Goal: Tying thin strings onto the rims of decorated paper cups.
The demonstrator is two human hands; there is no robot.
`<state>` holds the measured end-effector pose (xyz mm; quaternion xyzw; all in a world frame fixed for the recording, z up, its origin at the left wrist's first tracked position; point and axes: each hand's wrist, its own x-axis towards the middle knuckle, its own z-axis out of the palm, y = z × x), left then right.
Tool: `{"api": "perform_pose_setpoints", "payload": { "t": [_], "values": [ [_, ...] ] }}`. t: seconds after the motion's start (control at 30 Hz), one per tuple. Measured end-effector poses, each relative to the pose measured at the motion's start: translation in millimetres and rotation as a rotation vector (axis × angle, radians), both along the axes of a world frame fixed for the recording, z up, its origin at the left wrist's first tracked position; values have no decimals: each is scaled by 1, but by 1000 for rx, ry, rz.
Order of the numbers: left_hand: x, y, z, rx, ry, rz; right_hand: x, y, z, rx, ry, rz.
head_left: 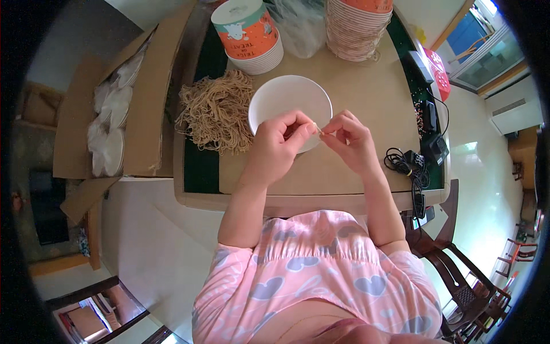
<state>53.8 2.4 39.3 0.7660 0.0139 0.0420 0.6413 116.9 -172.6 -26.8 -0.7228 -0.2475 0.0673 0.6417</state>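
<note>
Pink top point(329, 252) showing nearest; left hand point(276, 146), right hand point(354, 143) pinching string point(319, 131) over tub point(289, 94), seemingly knotting; next move needing steady tension.

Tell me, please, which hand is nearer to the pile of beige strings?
Left: the left hand is just right of the pile of beige strings; the right hand is farther right.

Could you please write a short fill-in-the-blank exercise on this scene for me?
1. The bowl is ____ in colour.
2. The cords lie on the ____ side of the bowl.
3. The sleeves above the left hand and right hand are mainly ____.
4. The open box is made of ____.

Missing words: white; left; pink; cardboard.
</note>
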Motion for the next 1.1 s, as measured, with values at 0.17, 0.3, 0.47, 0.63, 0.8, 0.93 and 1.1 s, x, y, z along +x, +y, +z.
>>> {"api": "perform_pose_setpoints", "payload": {
  "t": [0.17, 0.3, 0.47, 0.63, 0.8, 0.93, 1.1],
  "values": [
    [-8, -3, 19, -172, -40, -34, -5, -4, -19, -77, -40, -56],
    [-17, -7, 32, -199, -40, -110, -9, -1, -21, -118, -216, -101],
    [-12, -10, 29, -272, -105, -42, -12, 4, -15, -142, -321, -75],
    [4, 2, 18, -501, -128, 21, -8, -2, -17, -161, -399, -39],
    [4, 0, 17, -469, -120, 71, -7, -1, -10, -150, -384, 7],
    [2, -11, 25, -329, -111, 98, -11, 1, 2, -207, -275, -20],
    [1, -10, 25, -272, -198, 67, -9, 4, 0, -149, -262, -13]
  ]
}}
